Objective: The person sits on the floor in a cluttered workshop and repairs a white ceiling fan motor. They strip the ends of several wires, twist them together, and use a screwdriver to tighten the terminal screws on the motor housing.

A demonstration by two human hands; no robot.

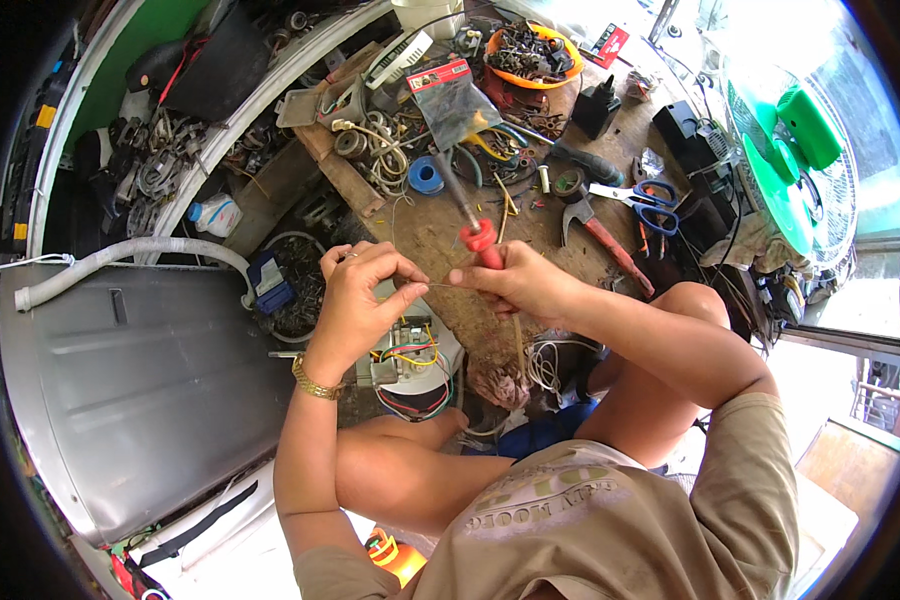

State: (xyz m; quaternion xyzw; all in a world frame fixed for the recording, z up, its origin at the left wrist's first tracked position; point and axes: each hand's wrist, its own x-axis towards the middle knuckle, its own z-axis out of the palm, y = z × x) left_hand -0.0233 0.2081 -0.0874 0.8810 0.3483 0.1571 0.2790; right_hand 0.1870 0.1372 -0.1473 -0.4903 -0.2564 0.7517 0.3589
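Observation:
My left hand (pixel 375 295) is closed in a pinch on a thin wire (pixel 437 285) that runs across to my right hand (pixel 510 285). That hand grips the red handle of a soldering iron (pixel 479 240), its metal shaft pointing up and away, with the thumb near the wire. Below my hands lies an opened white appliance housing (pixel 415 375) with colored wires. A blue spool (pixel 425 176) sits beyond them on the wooden bench, near a plastic packet (pixel 448 100).
Scissors (pixel 650 200), a red-handled hammer (pixel 620 250) and an orange bowl of parts (pixel 530 55) share the cluttered bench (pixel 490 315). A green fan (pixel 785 170) stands at right. A grey panel (pixel 135 400) and piled metal parts (pixel 160 160) are at left.

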